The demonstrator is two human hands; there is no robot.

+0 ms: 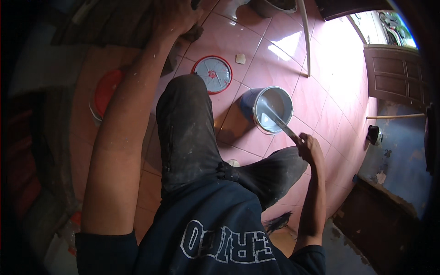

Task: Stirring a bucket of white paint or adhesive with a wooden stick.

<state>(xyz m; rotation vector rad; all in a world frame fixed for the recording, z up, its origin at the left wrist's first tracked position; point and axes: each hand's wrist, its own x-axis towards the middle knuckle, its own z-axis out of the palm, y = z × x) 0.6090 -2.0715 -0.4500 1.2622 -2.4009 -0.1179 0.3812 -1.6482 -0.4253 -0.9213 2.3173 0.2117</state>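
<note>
My right hand (pixel 310 147) is closed round the upper end of a flat stick (pixel 288 130). The stick slants down into an open bucket (pixel 247 104), its lower end in pale grey-white paint (pixel 273 101). Past the bucket's far left side lies a round grey lid with a red rim (pixel 212 74), smeared with paint. My left arm stretches far forward, and my left hand (pixel 179 17) is at the upper edge of the view beside dark furniture (pixel 110 23). Its fingers are mostly cut off or in shadow, so I cannot tell what they touch.
Pink tiles (pixel 316 98) cover the floor round my bent legs. A small pale square (pixel 240 58) lies by the lid. Ahead are a basin (pixel 275 6) and a long pale pole (pixel 305 41). A red round lid (pixel 108 88) is left; a brown wooden door (pixel 398 73) stands right.
</note>
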